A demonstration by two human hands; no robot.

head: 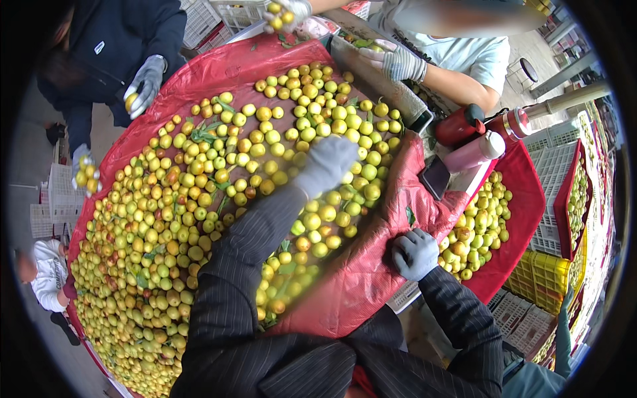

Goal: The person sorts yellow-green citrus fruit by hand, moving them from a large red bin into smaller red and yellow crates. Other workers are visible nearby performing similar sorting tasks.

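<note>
A broad heap of yellow-green fruit, apparently fresh jujubes (164,239), some with reddish patches, spreads over a table lined with red plastic sheeting (338,293). My left hand (326,166), in a grey glove and blurred, is over the thinner part of the heap. Its fingers point away from me, and what lies under them is hidden. On the sheeting at the table's right edge rests my right hand (415,253), also gloved, with its fingers curled in; no fruit shows in it. Just right of it, more jujubes (477,229) fill a red-lined container. Green leaves (204,132) are scattered among the fruit.
A dark phone (434,178), a pink bottle (473,153) and a red flask (460,125) stand or lie at the right edge. Across from me are a co-worker's gloved hand (398,62) and another person's gloved hand (147,84). Yellow crates (537,281) are stacked at right.
</note>
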